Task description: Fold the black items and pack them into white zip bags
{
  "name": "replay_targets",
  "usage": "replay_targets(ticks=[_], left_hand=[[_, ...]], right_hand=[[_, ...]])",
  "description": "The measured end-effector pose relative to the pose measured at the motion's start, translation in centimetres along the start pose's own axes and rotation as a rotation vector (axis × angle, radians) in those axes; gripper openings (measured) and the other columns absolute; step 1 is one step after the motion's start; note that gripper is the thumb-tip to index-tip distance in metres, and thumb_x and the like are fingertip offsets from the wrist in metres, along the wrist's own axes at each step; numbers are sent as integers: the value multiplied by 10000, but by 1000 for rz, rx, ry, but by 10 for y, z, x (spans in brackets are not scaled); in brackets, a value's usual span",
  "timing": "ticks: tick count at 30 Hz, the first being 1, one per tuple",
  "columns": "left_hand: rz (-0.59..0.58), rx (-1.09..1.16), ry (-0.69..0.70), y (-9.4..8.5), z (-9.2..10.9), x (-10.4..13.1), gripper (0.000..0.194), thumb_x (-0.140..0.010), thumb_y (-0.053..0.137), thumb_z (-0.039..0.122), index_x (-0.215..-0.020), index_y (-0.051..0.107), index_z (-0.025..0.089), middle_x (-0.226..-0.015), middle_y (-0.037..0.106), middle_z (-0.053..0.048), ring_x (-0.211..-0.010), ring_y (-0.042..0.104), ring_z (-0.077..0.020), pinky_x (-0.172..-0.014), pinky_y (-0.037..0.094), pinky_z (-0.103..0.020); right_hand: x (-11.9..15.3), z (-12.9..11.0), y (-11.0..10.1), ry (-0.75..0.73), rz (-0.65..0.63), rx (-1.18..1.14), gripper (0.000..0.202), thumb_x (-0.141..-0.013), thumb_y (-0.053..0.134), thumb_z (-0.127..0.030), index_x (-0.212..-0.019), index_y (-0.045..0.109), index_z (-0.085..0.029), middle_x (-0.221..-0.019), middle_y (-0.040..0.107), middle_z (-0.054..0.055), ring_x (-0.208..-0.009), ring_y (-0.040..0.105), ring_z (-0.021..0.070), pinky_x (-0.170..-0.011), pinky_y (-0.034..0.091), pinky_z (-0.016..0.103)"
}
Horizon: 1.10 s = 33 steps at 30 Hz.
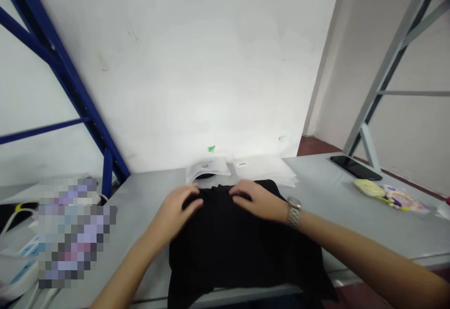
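A black garment (242, 248) lies spread in front of me, its near part hanging over the table's front edge. Whether it is a shirt or trousers I cannot tell. My left hand (179, 208) is at its top left edge, fingers and thumb curled on the cloth. Wearing a metal watch (294, 211) at the wrist, my right hand (258, 200) grips the same top edge a little to the right, its fingertips pressed on the fabric. Both hands are slightly blurred. Just behind the cloth are a white plastic bag (207, 167) and some white flat packets (265, 168).
The grey table (147, 196) meets a white wall panel (211, 74). At right lie a black phone (355, 167), a yellow item (369, 187) and a patterned packet (404, 199). White power strips (24, 271) and a pixelated area are at left. A blue metal frame (70, 84) rises there.
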<state>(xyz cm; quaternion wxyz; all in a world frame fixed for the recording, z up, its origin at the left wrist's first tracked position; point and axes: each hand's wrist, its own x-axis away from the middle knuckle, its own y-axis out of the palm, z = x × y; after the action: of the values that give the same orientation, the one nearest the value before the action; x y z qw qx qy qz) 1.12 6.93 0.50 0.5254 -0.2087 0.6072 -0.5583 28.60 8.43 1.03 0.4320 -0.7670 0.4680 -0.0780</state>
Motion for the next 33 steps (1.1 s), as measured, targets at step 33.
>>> replay_targets(ticks=[33], left_hand=[[-115,75,-94,34,6,-44,306,-839,502,416,-1020,580,182,-1075,626,-93,-1048,552,-264,-881,426,-373]], right_hand=[[46,97,-35,406,290,93,526,-740,631,-376,-1205,513,-160,-1061,604,104,-915,589,212,-789,479,338]])
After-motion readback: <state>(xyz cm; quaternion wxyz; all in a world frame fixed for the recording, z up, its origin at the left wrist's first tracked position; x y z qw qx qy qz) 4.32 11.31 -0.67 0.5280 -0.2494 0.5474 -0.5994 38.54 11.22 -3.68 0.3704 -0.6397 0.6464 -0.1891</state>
